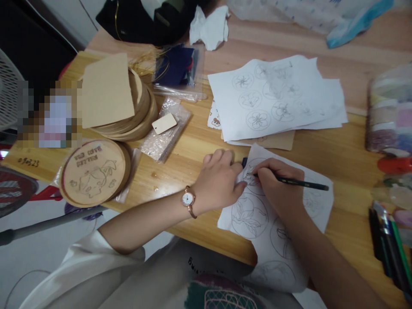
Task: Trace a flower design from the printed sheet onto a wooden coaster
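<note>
My right hand (279,182) pinches a dark pencil (304,183), its tip down on a small circle drawing near the top left of the sheet of paper (236,223). Line drawings of plants inside circles cover this sheet, which hangs over the table's front edge. At the sheet's left edge rests my left hand (217,182), its fingers curled under and the thumb on the paper. Beside its index finger a small dark blue thing (244,162) peeks out; whether the hand holds it is hidden. A watch (187,198) circles the left wrist.
More drawn sheets (234,111) lie behind my hands. To the left are stacked round wooden pieces (149,116), a round wooden piece with a drawing (96,176) and a bubble-wrapped packet (167,143). Pens (391,240) and jars (389,116) stand on the right.
</note>
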Demonstrator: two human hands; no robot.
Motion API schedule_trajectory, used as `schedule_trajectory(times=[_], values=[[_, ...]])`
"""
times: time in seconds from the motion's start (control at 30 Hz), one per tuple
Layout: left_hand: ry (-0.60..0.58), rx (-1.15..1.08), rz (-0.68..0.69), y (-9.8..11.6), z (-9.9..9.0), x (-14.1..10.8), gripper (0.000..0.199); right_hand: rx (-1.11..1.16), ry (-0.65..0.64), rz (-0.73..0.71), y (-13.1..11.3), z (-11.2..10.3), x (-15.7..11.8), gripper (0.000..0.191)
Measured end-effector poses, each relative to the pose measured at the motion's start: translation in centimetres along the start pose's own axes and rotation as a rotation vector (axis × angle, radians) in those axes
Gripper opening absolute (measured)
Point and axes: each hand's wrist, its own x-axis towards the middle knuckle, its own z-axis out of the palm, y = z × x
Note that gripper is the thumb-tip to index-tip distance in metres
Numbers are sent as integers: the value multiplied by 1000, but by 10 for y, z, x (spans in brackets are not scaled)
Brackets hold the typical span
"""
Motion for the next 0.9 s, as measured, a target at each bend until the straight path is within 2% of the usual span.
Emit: schedule_trajectory(times=[0.4,0.53,0.67,0.9], values=[[-2,11,1,0,0,0,26,49,45,21,2,1,-1,18],[0,11,0,0,1,0,26,188,65,142,4,1,1,19],[-2,1,-4,-1,1,0,26,440,64,249,3,1,4,14],[-11,-4,-3,-1,0,0,26,712,40,384,0,-9,16,52]])
